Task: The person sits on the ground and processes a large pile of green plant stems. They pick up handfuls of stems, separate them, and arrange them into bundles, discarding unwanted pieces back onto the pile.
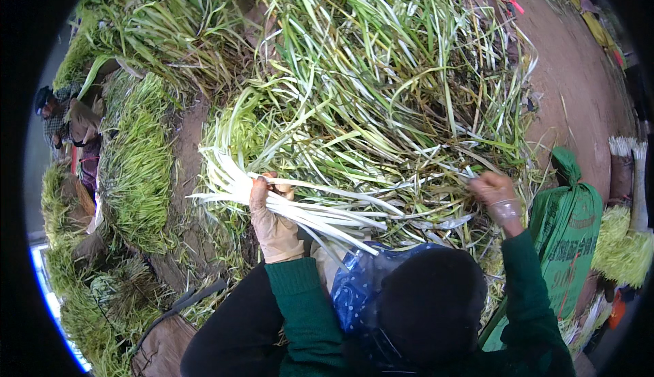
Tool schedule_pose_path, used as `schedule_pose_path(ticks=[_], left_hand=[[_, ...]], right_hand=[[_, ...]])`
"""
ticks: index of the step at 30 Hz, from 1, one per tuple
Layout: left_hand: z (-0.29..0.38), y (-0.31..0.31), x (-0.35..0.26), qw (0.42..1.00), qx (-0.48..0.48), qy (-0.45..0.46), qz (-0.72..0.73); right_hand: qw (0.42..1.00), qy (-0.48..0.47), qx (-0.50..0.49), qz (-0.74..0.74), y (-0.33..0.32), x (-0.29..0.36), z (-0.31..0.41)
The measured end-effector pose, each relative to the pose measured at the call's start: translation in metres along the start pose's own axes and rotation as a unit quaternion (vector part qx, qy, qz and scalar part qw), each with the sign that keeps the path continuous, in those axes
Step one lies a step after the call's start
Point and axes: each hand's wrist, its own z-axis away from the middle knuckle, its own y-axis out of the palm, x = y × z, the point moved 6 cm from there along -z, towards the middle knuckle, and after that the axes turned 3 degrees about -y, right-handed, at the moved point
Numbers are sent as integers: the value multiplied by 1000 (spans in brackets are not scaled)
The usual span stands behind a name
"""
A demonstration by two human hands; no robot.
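Observation:
My left hand [271, 208], in a cream glove, is closed around a bunch of long, pale leafy stalks [322, 216]. Their white lengths fan out to the right over my lap, and paler ends spread out at the left. My right hand [493, 193] is off to the right with its fingers curled, close to a thin pale leaf; whether it pinches that leaf is unclear. Clear plastic circles its wrist. Under and beyond both hands lies a large heap of loose green and white leaves [388, 80], some yellowed. A blue dotted apron [352, 285] covers my lap.
A tied green woven sack [564, 239] bearing writing stands by my right arm. Cut greens [138, 167] lie in a row at the left, near a seated person [69, 114]. Bundled stalks [621, 239] sit at the far right beside the brown ground [572, 80].

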Motion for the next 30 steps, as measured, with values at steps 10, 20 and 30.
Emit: schedule_pose_path(ticks=[10, 20, 30], left_hand=[[9, 27, 11, 999, 31, -26, -24], [17, 56, 32, 993, 89, -74, -33], [27, 63, 39, 983, 108, -99, -107]], right_hand=[[933, -242, 264, -11, 141, 155, -13], [920, -364, 145, 6, 138, 171, -5], [918, -365, 155, 19, 137, 167, -2]])
